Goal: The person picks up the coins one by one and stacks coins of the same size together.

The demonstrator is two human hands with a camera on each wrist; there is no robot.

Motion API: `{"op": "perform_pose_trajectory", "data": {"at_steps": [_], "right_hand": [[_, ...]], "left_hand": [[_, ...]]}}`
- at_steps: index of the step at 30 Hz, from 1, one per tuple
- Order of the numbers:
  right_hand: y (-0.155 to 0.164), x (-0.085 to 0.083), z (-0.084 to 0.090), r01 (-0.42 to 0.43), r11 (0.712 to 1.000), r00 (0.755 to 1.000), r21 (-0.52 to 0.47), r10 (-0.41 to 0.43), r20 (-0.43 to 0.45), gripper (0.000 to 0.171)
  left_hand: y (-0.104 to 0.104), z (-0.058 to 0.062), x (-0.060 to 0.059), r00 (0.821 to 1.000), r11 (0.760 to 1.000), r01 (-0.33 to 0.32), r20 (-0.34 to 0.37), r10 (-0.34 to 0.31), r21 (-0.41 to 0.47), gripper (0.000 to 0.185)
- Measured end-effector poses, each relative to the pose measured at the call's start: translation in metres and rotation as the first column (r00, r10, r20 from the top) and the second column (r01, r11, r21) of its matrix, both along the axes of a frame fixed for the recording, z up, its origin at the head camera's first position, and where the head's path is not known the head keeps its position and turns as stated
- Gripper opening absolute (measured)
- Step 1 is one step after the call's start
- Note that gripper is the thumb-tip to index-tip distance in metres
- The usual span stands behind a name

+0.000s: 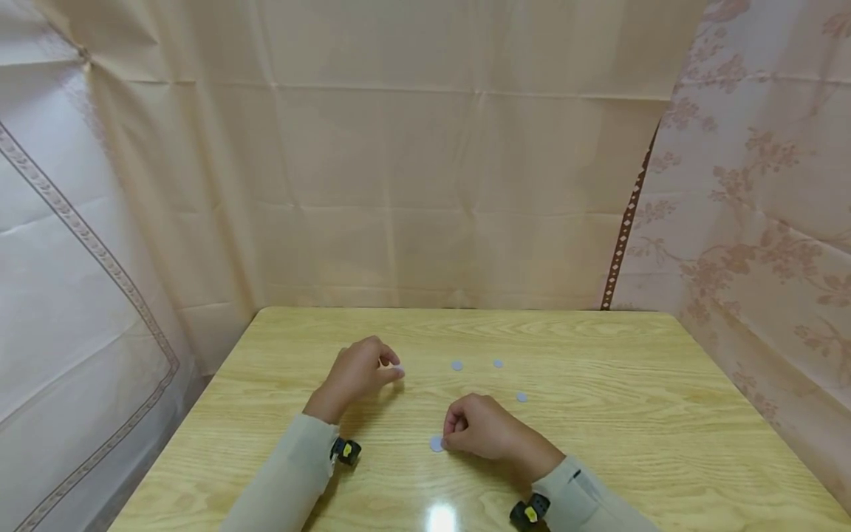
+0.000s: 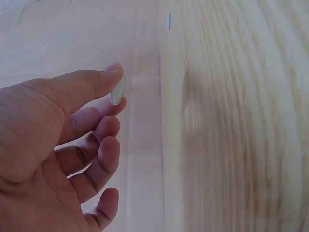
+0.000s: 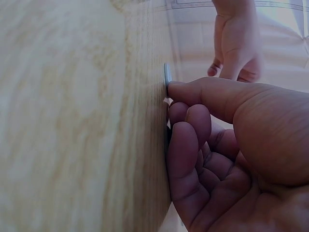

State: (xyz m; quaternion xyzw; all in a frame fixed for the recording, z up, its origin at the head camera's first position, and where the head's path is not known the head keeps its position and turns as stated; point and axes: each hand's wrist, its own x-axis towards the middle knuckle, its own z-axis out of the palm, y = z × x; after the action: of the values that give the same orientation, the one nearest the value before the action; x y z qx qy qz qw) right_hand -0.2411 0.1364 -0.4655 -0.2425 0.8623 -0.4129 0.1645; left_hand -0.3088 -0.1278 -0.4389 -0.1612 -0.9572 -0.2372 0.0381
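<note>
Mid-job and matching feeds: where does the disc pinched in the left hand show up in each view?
Head: just left of centre, below mid-height; a sliver of the disc shows at the fingertips of the left hand.
Left wrist: left of centre, a little above mid-height, between thumb and finger.
Right wrist: not visible, though the left hand is at upper right.
Shared landmark: the left hand.

That left hand (image 2: 41,140) pinches a whitish disc (image 2: 118,92) between thumb and forefinger; a second disc (image 2: 168,21) lies on the wood-grained desk (image 2: 241,125).
</note>
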Motion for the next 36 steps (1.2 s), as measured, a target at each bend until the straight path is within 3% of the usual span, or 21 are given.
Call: {"op": "perform_pose_trajectory", "data": {"at_steps": [20, 30, 36], "right_hand": [[0.001, -0.001, -0.002, -0.004, 1.0, 1.0, 0.005, 0.004, 0.003, 0.013], [0.001, -0.004, -0.003, 0.005, 0.999, 1.0, 0.032, -0.004, -0.014, 0.014], [0.0, -0.004, -0.003, 0.005, 0.999, 1.0, 0.032, -0.005, -0.011, 0.014]], "left_hand": [[0.013, 0.006, 0.023, 0.991, 0.992, 0.122, -0.049, -0.121, 0.026, 0.017], [0.016, 0.007, 0.03, 0.986, 0.986, 0.162, -0.054, -0.16, 0.035, 0.016], [0.016, 0.005, 0.032, 0.978, 0.974, 0.209, -0.038, -0.206, 0.091, 0.018]]}}
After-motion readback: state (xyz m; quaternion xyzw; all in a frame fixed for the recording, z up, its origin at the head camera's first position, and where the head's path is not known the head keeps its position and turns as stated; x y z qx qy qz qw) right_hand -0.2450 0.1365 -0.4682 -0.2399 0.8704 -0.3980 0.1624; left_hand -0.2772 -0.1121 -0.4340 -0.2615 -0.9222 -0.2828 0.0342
